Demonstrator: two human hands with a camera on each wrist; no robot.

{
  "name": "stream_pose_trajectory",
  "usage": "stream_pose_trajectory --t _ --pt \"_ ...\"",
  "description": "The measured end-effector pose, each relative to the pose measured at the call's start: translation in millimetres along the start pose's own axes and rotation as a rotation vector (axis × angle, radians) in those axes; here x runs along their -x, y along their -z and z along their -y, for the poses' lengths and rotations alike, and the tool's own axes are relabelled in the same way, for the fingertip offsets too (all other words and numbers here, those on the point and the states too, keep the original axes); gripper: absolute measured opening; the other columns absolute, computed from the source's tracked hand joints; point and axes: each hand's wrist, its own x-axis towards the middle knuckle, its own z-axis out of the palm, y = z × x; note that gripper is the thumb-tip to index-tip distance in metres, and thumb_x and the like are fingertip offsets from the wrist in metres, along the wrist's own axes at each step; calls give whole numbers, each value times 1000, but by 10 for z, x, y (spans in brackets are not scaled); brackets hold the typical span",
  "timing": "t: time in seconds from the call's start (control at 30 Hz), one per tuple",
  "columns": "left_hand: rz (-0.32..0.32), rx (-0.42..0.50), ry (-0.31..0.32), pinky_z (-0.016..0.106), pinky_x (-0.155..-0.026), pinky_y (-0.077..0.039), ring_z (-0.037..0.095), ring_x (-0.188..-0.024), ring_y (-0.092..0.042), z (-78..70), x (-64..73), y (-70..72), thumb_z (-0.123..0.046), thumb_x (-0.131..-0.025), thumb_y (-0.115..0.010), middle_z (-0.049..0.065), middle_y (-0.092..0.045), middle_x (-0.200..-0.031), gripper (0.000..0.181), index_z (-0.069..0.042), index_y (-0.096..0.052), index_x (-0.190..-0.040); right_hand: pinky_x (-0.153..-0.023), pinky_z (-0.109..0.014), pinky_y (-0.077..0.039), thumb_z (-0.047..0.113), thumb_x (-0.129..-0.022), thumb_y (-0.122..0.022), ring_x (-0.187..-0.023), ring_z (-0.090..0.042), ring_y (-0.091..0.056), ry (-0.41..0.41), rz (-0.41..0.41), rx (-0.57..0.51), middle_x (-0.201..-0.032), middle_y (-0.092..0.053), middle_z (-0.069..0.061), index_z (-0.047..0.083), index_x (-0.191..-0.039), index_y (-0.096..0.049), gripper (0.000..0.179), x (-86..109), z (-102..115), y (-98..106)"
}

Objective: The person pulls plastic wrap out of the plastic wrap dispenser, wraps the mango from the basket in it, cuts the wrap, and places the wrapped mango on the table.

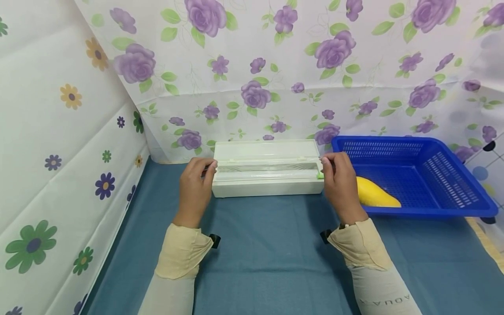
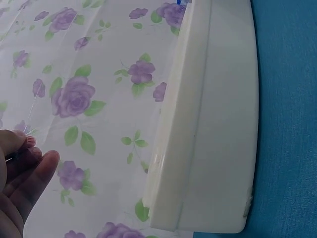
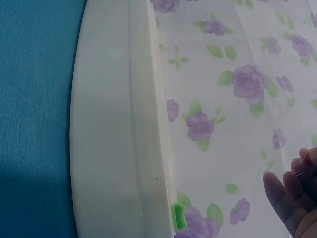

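A white cling film dispenser (image 1: pixel 267 189) sits on the cloth with its lid (image 1: pixel 265 150) tipped back. Clear cling film (image 1: pixel 269 167) stretches across it between the two hands. At the dispenser's left end, my left hand (image 1: pixel 195 188) pinches one edge of the film between thumb and fingers; in the left wrist view a thin strand of film runs up from the fingertips (image 2: pixel 30 142). My right hand (image 1: pixel 339 183) pinches the other edge by the right end, near the green slide cutter (image 1: pixel 320 175). The film is hard to see in the wrist views.
To the right stands a blue plastic basket (image 1: pixel 425 212) with a yellow mango-like fruit (image 1: pixel 376 194) in it, close beside the right hand. Flowered sheets (image 1: pixel 236 118) hang behind and on the left. A blue-green cloth (image 1: pixel 260 253) covers the table.
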Motion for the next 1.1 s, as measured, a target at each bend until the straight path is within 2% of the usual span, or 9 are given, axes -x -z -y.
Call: stream_pose_trajectory --t 0.5,0.7,1.1 --pt "-26 22 -12 38 -83 -56 28 -90 -65 -38 -19 54 -17 -102 -61 17 -65 -101 23 2 -72 -107 -83 -24 -41 11 -106 -49 -91 -23 -51 69 -29 -53 -101 -55 -20 -6 -109 -60 20 -12 10 21" --pt "-32 24 -9 36 -84 -55 26 -92 -65 -49 -22 63 -20 -102 -60 16 -65 -103 24 1 -72 -108 -84 -21 -41 10 -106 -50 -92 -23 -51 76 -47 -49 -102 -56 -20 -6 -109 -61 19 -16 26 38" --pt "-67 44 -42 38 -85 -55 28 -93 -65 -80 -27 94 -18 -102 -61 16 -66 -102 23 1 -73 -107 -87 -15 -39 11 -106 -50 -92 -22 -50 102 -73 -49 -102 -55 -21 -6 -109 -60 20 -15 57 73"
